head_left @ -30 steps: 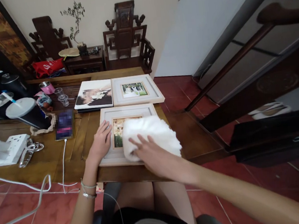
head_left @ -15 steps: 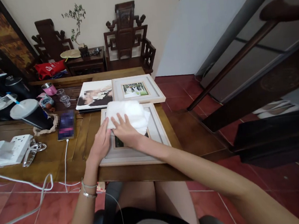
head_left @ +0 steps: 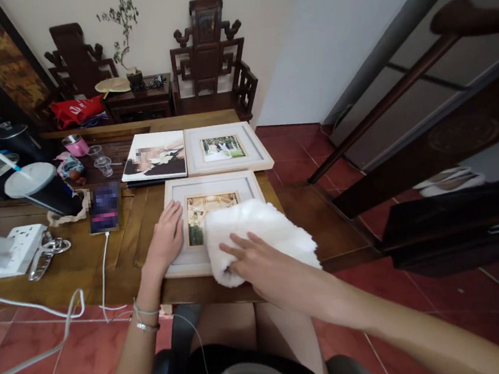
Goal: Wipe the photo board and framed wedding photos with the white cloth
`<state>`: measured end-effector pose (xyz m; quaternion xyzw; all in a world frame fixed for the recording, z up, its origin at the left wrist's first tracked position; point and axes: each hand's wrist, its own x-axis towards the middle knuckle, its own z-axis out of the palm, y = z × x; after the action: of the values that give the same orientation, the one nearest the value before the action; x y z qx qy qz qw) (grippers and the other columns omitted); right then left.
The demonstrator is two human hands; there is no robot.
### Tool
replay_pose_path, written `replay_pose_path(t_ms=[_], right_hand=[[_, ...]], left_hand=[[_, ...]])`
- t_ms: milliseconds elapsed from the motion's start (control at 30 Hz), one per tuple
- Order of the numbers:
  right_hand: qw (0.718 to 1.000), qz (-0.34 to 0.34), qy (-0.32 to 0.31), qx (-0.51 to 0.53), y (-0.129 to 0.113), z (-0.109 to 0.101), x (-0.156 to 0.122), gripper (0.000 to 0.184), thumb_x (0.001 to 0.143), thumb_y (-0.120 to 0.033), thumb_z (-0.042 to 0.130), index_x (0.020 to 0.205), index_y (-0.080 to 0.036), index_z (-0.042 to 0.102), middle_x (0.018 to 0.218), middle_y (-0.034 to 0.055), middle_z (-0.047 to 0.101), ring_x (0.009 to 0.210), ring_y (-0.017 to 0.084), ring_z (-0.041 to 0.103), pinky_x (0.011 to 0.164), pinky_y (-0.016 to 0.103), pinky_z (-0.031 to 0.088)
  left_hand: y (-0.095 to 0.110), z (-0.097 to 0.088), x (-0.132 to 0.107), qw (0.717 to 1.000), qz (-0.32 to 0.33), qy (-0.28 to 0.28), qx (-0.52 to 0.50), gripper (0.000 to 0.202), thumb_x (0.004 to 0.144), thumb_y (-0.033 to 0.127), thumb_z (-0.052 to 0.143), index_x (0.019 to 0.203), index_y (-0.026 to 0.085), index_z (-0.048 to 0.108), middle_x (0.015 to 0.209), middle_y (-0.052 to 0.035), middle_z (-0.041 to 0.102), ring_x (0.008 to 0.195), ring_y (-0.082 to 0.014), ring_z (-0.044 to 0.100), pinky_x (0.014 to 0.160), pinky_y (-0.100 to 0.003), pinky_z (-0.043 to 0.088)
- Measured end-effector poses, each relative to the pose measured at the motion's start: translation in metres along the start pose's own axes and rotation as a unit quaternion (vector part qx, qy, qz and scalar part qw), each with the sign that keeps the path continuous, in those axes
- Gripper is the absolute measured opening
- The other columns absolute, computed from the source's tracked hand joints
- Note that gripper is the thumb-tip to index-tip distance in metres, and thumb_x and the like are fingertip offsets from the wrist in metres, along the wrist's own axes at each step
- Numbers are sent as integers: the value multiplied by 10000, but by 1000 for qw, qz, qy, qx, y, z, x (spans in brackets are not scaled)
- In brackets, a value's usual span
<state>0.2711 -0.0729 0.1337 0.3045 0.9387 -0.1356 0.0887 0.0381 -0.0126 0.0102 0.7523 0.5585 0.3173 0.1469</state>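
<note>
A framed photo with a pale wooden edge lies flat at the table's front, a small picture in its middle. Over its lower right part spreads a fluffy white cloth, which covers some of the picture and reaches past the frame's right side. My right hand grips the cloth from above, fingers curved onto it; the thumb is partly hidden. On the frame's left edge rests my left hand, fingers stretched out flat, with nothing in it.
Behind lie a second framed photo and a photo album. To the left are a phone on its cable, a hair clip, a power strip and a lidded black cup. A dark wooden chair stands beyond the table.
My right hand has slid the white cloth toward me and to the right, uncovering much of the picture. My left hand stays at the frame's left edge, slightly lower.
</note>
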Motion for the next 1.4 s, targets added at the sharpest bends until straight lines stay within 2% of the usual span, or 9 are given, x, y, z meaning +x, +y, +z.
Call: replay_pose_path(t_ms=[100,233,400,567,733,900,1067,1200,1400], right_hand=[[999,-35,-27,-21,-18,-2,22,371,848,-49,522,1157,-149,699,1453,194,484,1369,422,386,1080,603,385],[997,-58,50,-25,-21,43,49,355,838,-97,576,1180,-94,668,1506,233,396,1404,475,272,1108,669,267],[992,-76,94,32,22,80,14,347,824,-30,528,1105,-158,686,1544,143,379,1472,341,184,1175,599,180],[993,-35,88,70,47,52,-34,430,760,60,469,1010,-180,723,1439,130,525,1420,302,343,1153,569,283],[995,-52,79,42,16,23,-8,364,797,43,494,990,-149,736,1399,164,556,1374,341,412,1125,558,341],[990,-76,95,72,7,53,16,307,799,-56,553,1053,-140,705,1513,167,421,1460,353,219,1162,626,194],[992,43,117,29,29,83,-35,385,713,-8,542,997,-191,725,1515,99,438,1460,332,237,1175,586,234],[984,125,125,3,43,71,-62,371,621,33,490,815,-179,726,1474,107,488,1443,356,267,1160,566,297],[967,180,178,-28,83,35,-14,414,664,82,407,770,-167,720,1361,101,601,1416,316,347,1157,531,328]], left_hand=[[-4,0,0,1000,11,7,-2,435,966,182,358,1356,142,544,1459,-147,503,1432,-245,359,1175,-513,313],[-11,-3,1,999,43,-2,-5,479,916,110,387,1367,155,540,1459,-127,509,1428,-243,367,1182,-503,317],[-8,-4,2,998,52,6,17,439,937,142,387,1337,114,564,1417,-158,545,1413,-259,392,1176,-505,332],[-4,-1,2,999,44,11,23,425,966,184,367,1315,54,572,1414,-198,537,1405,-266,406,1177,-481,337],[-4,-1,2,998,39,19,38,427,962,180,359,1312,63,574,1416,-193,536,1404,-261,408,1171,-488,343],[-6,-4,2,998,47,0,42,428,965,197,364,1323,78,566,1420,-186,535,1410,-260,397,1173,-497,334],[-8,-3,1,999,28,3,23,405,982,258,397,1327,127,565,1431,-171,525,1418,-259,382,1162,-520,329],[-10,-1,1,999,30,-16,25,394,993,269,385,1339,170,546,1458,-156,495,1440,-264,341,1146,-564,320],[-12,1,0,998,33,-33,30,394,999,266,379,1351,179,534,1477,-151,474,1449,-269,321,1151,-561,314]])
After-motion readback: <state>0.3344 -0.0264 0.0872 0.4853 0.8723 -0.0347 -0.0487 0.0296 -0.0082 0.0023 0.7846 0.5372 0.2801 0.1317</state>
